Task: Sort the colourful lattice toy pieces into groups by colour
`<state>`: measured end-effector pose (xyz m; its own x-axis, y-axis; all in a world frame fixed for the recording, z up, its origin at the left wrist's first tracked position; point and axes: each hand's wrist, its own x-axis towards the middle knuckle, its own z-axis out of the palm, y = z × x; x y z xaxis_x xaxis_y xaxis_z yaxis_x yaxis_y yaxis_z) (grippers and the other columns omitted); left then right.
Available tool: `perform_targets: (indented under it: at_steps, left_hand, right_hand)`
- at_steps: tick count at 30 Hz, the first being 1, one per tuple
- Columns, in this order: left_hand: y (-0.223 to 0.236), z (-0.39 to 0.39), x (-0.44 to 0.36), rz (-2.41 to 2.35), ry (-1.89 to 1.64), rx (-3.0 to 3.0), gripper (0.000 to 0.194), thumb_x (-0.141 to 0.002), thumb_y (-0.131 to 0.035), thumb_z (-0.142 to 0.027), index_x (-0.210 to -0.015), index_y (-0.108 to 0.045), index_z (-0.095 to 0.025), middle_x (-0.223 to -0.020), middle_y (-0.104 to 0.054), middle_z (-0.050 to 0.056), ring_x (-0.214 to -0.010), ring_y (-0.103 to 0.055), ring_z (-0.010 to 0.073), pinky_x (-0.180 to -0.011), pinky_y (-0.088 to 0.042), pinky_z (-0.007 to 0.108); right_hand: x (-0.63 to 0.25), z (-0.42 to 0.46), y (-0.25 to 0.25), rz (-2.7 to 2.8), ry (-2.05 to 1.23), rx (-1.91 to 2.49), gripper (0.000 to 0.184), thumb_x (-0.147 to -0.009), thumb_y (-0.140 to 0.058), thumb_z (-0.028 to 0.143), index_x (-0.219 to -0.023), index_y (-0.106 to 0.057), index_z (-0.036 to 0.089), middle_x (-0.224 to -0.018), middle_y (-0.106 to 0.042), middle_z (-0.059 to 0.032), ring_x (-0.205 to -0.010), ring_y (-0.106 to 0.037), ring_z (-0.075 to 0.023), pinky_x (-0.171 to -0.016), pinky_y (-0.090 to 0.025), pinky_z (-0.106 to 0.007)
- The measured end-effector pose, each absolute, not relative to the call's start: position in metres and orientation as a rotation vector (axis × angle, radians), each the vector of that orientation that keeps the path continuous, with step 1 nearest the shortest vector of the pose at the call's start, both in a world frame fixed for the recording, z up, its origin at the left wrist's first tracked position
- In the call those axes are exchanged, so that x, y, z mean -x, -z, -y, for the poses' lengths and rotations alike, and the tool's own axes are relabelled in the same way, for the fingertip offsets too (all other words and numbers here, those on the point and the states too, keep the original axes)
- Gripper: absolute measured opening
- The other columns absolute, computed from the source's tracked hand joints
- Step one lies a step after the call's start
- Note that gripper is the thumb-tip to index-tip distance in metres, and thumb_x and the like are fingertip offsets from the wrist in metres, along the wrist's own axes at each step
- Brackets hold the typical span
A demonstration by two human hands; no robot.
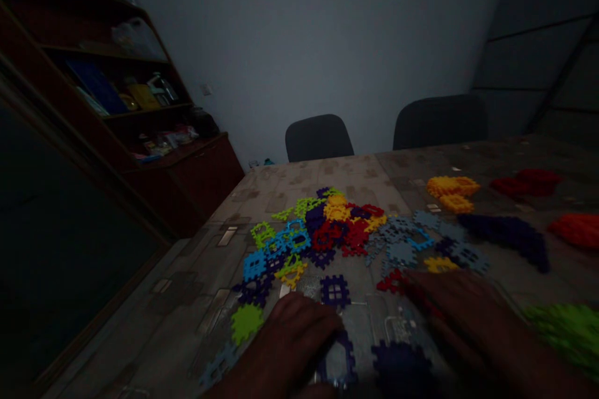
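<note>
My left hand [299,330] rests low on the table with bent fingers, its thumb apart from them. Its fingertips lie at the upper edge of a dark purple frame-shaped interlocking tile [347,361]; whether they press on it is unclear. My right hand [472,308] reaches in from the right, closed around a red interlocking tile [430,304] that is partly hidden. Just beyond its fingertips shows another red toothed piece [392,282]. Between the hands lies a solid dark purple tile [402,365]. A purple window tile [335,291] sits ahead of my left hand, and a lime green tile [246,323] beside it.
A mixed heap of coloured tiles [322,224] covers the table's middle, with grey tiles [401,254] to its right. Yellow [452,190], red [526,182], dark purple [508,234] and green piles [568,330] stand on the right. Two chairs [319,136] and a shelf cabinet [154,106] stand beyond.
</note>
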<state>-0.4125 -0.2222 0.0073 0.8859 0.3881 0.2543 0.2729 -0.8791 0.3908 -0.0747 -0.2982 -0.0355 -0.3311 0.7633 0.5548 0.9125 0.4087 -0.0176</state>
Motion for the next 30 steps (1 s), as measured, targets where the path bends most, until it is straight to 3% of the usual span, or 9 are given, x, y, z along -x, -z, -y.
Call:
perform_targets:
  at_steps: [1, 5, 7, 14, 18, 21, 26, 30]
  left_hand:
    - [-0.012, 0.219, 0.41, -0.503, -0.475, -2.69, 0.052, -0.102, -0.053, -0.046, -0.148, -0.033, -0.032, -0.135, -0.062, 0.01, -0.118, -0.058, 0.0291, -0.102, -0.045, 0.047]
    - [-0.029, 0.201, 0.399, -0.603, -0.448, -2.628, 0.035, -0.102, -0.055, -0.031, -0.136, -0.047, -0.029, -0.13, -0.065, 0.007, -0.117, -0.058, 0.0267, -0.101, -0.046, 0.044]
    - [-0.031, 0.189, 0.392, -0.622, -0.431, -2.62, 0.033, -0.1, -0.055, -0.024, -0.132, -0.052, -0.026, -0.13, -0.065, 0.007, -0.119, -0.057, 0.0262, -0.104, -0.044, 0.044]
    - [-0.034, 0.155, 0.352, -0.569, -0.337, -2.663, 0.026, -0.097, -0.058, -0.017, -0.122, -0.063, -0.021, -0.12, -0.068, 0.008, -0.111, -0.06, 0.0246, -0.1, -0.045, 0.041]
    - [-0.037, 0.146, 0.319, -0.497, -0.314, -2.74, 0.027, -0.091, -0.064, -0.011, -0.117, -0.066, -0.018, -0.115, -0.071, 0.008, -0.107, -0.063, 0.0244, -0.097, -0.047, 0.038]
    - [-0.035, 0.138, 0.292, -0.446, -0.315, -2.772, 0.02, -0.092, -0.062, -0.011, -0.109, -0.068, -0.018, -0.107, -0.073, 0.006, -0.102, -0.065, 0.0231, -0.096, -0.047, 0.036]
    - [-0.033, 0.125, 0.24, -0.405, -0.256, -2.828, 0.02, -0.093, -0.063, -0.014, -0.111, -0.069, -0.018, -0.111, -0.074, 0.008, -0.106, -0.066, 0.0234, -0.098, -0.048, 0.035]
    - [-0.034, 0.124, 0.194, -0.441, -0.139, -2.875, 0.026, -0.095, -0.062, -0.021, -0.121, -0.068, -0.016, -0.12, -0.073, 0.01, -0.112, -0.065, 0.0252, -0.101, -0.047, 0.037]
  right_hand:
    - [0.063, 0.296, 0.036, 2.138, 0.415, 1.532, 0.049, -0.091, -0.05, 0.021, -0.14, -0.053, 0.027, -0.125, -0.07, -0.0079, -0.105, -0.068, -0.0266, -0.086, -0.053, -0.042]
    - [0.033, 0.288, 0.057, 1.909, 0.636, 1.854, 0.047, -0.091, -0.037, 0.018, -0.13, -0.063, 0.01, -0.123, -0.067, -0.0261, -0.102, -0.068, -0.0393, -0.08, -0.055, -0.055]
    - [0.029, 0.285, 0.069, 1.849, 0.646, 2.056, 0.05, -0.09, -0.037, 0.014, -0.134, -0.061, 0.009, -0.127, -0.064, -0.0283, -0.104, -0.068, -0.04, -0.081, -0.055, -0.055]
    - [0.039, 0.277, 0.066, 1.935, 0.502, 2.105, 0.052, -0.086, -0.043, 0.006, -0.134, -0.061, 0.016, -0.112, -0.073, -0.0159, -0.094, -0.07, -0.0302, -0.079, -0.054, -0.046]
    - [0.055, 0.279, 0.068, 1.949, 0.309, 1.769, 0.055, -0.088, -0.042, 0.006, -0.14, -0.056, 0.018, -0.127, -0.069, -0.0146, -0.109, -0.067, -0.027, -0.091, -0.053, -0.046]
    - [0.069, 0.281, 0.065, 1.984, 0.094, 1.543, 0.047, -0.094, -0.044, 0.016, -0.139, -0.056, 0.02, -0.132, -0.066, -0.0134, -0.115, -0.065, -0.0246, -0.095, -0.054, -0.043]
    - [0.077, 0.284, 0.043, 1.993, 0.0, 1.58, 0.038, -0.095, -0.041, 0.014, -0.126, -0.063, 0.021, -0.121, -0.071, -0.0106, -0.107, -0.069, -0.0211, -0.091, -0.055, -0.036]
    - [0.072, 0.293, 0.038, 1.957, 0.144, 1.895, 0.035, -0.086, -0.044, 0.008, -0.105, -0.069, 0.024, -0.098, -0.074, -0.008, -0.084, -0.069, -0.0233, -0.075, -0.052, -0.036]
